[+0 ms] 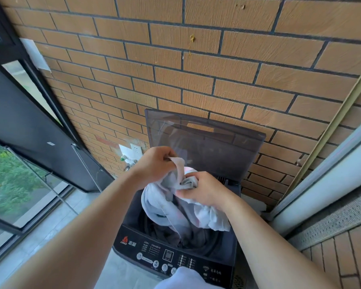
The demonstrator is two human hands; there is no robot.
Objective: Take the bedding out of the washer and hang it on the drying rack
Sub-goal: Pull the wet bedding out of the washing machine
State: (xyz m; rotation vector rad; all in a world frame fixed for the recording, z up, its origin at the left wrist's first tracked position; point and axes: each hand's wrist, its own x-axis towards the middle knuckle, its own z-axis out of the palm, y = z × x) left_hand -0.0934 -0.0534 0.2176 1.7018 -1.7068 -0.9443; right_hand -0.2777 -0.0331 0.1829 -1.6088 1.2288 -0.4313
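A dark top-loading washer point(133, 238) stands against the brick wall, and its tinted lid point(206, 138) is raised upright. Light grey and pink bedding point(171, 209) hangs bunched out of the drum opening. My left hand point(154, 165) grips an upper fold of the bedding above the drum. Lower and to the right, my right hand point(204, 189) clutches another fold of the same fabric. More dark fabric lies inside the drum point(196, 240). No drying rack is in view.
The brick wall point(217, 69) rises behind the washer, with a socket and a tap point(129, 157) at its left. Dark-framed windows point(29, 126) line the left side. A sliding door frame point(331, 174) runs along the right. Grey floor point(56, 226) lies left of the washer.
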